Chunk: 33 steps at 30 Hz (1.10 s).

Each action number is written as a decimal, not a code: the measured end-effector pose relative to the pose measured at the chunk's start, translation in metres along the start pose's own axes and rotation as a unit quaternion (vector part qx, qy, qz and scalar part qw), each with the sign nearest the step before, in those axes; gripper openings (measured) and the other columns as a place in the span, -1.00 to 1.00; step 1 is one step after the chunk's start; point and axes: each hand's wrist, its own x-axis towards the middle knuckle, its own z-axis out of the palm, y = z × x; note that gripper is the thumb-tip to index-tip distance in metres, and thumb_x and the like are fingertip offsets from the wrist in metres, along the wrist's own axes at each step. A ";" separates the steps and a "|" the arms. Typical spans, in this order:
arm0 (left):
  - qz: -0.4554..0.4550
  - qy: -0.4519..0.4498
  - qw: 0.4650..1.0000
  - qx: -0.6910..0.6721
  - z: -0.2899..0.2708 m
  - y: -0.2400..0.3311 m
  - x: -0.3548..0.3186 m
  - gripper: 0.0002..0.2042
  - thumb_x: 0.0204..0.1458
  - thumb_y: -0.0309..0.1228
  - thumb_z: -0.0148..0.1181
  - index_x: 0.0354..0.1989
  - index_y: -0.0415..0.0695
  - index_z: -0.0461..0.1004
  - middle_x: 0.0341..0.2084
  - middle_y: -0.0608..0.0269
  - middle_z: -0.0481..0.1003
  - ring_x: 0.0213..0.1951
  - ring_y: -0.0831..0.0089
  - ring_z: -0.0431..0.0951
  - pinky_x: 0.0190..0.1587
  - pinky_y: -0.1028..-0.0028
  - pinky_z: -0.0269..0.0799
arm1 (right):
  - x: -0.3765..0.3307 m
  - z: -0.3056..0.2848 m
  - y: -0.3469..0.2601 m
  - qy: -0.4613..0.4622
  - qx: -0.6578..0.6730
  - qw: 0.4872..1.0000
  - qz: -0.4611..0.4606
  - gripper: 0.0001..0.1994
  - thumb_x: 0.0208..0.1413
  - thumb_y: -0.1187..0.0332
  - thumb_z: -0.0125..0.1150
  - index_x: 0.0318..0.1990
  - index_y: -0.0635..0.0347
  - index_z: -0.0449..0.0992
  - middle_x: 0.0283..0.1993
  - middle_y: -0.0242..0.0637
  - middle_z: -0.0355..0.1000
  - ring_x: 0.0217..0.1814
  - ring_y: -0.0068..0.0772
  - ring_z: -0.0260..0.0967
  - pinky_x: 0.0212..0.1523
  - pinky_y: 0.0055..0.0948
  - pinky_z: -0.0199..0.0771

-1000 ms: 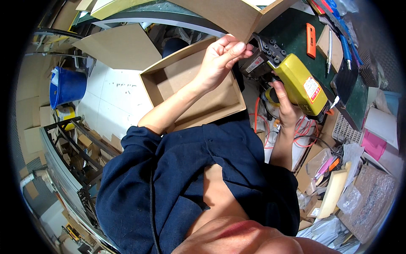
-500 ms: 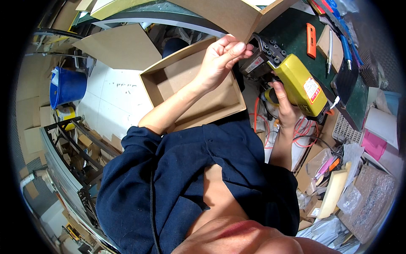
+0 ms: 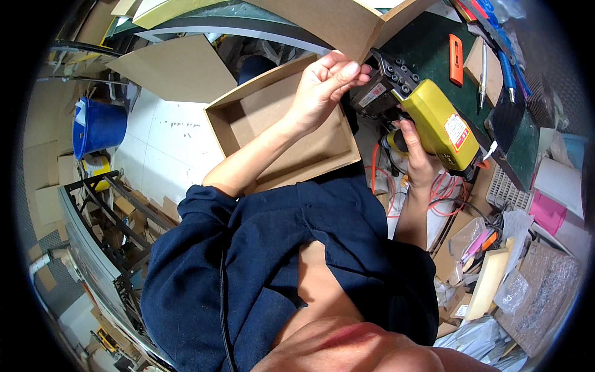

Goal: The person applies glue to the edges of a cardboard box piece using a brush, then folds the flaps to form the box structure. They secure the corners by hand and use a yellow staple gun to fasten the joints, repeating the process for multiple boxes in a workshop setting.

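Observation:
My right hand (image 3: pixel 418 158) grips a yellow electric nail gun (image 3: pixel 437 121) from below, with the thumb up along its side. The tool's black metal nose (image 3: pixel 387 80), dotted with several bolts, points up and to the left. At the nose's tip is my left hand (image 3: pixel 328 87), its thumb and fingers pinched together; whatever they may hold is too small or hidden. Below my left forearm an open brown fibreboard box (image 3: pixel 297 130) rests at my lap, and its inside holds nothing visible. Just above the nose, a second brown board box (image 3: pixel 334 28) shows its corner.
A dark green worktop (image 3: pixel 427 46) carries an orange utility knife (image 3: pixel 456 59), a brown block (image 3: pixel 483 71) and blue-handled tools (image 3: pixel 506 74). Left on the floor stands a blue bucket (image 3: pixel 102 130). An orange hose (image 3: pixel 375 167) and packing scraps lie at the right. A loose brown panel (image 3: pixel 176 68) leans behind the box.

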 end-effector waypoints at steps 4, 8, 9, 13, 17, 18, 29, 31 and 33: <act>-0.001 0.000 1.000 -0.014 -0.001 -0.001 0.000 -0.85 0.14 -0.43 0.16 -0.15 -0.16 0.40 -0.24 0.07 0.57 -0.20 0.46 0.58 -0.02 0.46 0.47 | 0.001 0.000 -0.003 0.002 0.013 1.000 0.005 -0.65 0.08 0.61 0.18 0.06 0.39 0.39 -0.09 -0.11 0.48 -0.14 -0.35 0.49 -0.14 -0.41 0.57; -0.007 -0.004 1.000 0.004 0.004 0.002 -0.001 -0.86 0.16 -0.35 0.14 -0.24 -0.15 0.43 -0.25 0.27 0.55 -0.21 0.61 0.54 -0.01 0.58 0.44 | 0.001 0.001 -0.006 0.009 0.027 0.999 0.019 -0.67 0.06 0.58 0.24 0.01 0.35 0.44 -0.10 -0.17 0.50 -0.14 -0.40 0.48 -0.12 -0.45 0.52; -0.008 -0.003 1.000 0.003 0.005 0.002 -0.001 -0.86 0.16 -0.35 0.14 -0.24 -0.15 0.43 -0.25 0.27 0.55 -0.21 0.61 0.54 -0.01 0.58 0.44 | 0.001 0.001 -0.010 0.011 0.037 0.999 0.027 -0.70 0.04 0.56 0.28 -0.04 0.32 0.49 -0.12 -0.23 0.52 -0.14 -0.45 0.48 -0.10 -0.48 0.47; -0.005 -0.006 1.000 0.004 0.003 0.001 0.000 -0.86 0.16 -0.35 0.14 -0.23 -0.15 0.43 -0.25 0.28 0.54 -0.21 0.61 0.53 -0.01 0.58 0.44 | 0.003 -0.001 -0.009 -0.007 -0.014 1.000 0.004 -0.68 0.07 0.60 0.21 0.01 0.37 0.43 -0.15 -0.16 0.50 -0.15 -0.42 0.49 -0.18 -0.48 0.55; -0.003 -0.003 1.000 0.007 0.002 0.000 0.000 -0.86 0.16 -0.36 0.14 -0.23 -0.16 0.43 -0.23 0.25 0.54 -0.20 0.59 0.54 -0.02 0.56 0.44 | 0.001 0.003 -0.012 0.026 0.066 0.995 0.063 -0.75 0.01 0.54 0.32 -0.11 0.28 0.55 -0.17 -0.32 0.54 -0.17 -0.51 0.48 -0.12 -0.52 0.44; -0.002 -0.005 1.000 0.007 0.001 0.000 -0.001 -0.86 0.15 -0.36 0.14 -0.23 -0.16 0.43 -0.22 0.24 0.55 -0.18 0.58 0.54 -0.02 0.56 0.44 | 0.000 0.002 -0.012 0.025 0.063 0.996 0.066 -0.75 0.01 0.55 0.32 -0.11 0.29 0.55 -0.18 -0.33 0.54 -0.17 -0.51 0.48 -0.12 -0.52 0.43; -0.076 -0.021 0.996 -0.047 0.017 0.023 -0.004 -0.65 0.15 -0.32 0.14 0.06 -0.17 0.32 0.03 0.04 0.43 0.03 0.37 0.48 0.15 0.38 0.36 | -0.083 -0.079 -0.025 0.157 0.068 0.985 0.031 -0.61 0.03 0.48 0.17 0.05 0.39 0.34 -0.17 -0.07 0.42 -0.22 -0.21 0.43 -0.10 -0.27 0.45; -0.102 -0.013 0.991 -0.085 0.013 0.027 -0.004 -0.71 0.15 -0.30 0.15 -0.02 -0.14 0.36 0.01 0.05 0.43 0.01 0.38 0.49 0.15 0.39 0.35 | -0.096 -0.126 -0.047 0.172 -0.079 0.981 -0.048 -0.59 -0.04 0.40 0.26 -0.02 0.38 0.39 -0.15 -0.13 0.39 -0.16 -0.21 0.38 -0.05 -0.27 0.35; -0.132 -0.024 0.984 -0.118 0.011 0.026 -0.002 -0.80 0.15 -0.27 0.16 -0.18 -0.10 0.41 -0.03 0.08 0.45 -0.04 0.41 0.49 0.15 0.40 0.35 | -0.109 -0.153 -0.085 0.215 -0.271 0.932 -0.104 -0.57 -0.12 0.33 0.36 -0.09 0.36 0.44 -0.13 -0.19 0.35 -0.09 -0.21 0.32 0.00 -0.27 0.26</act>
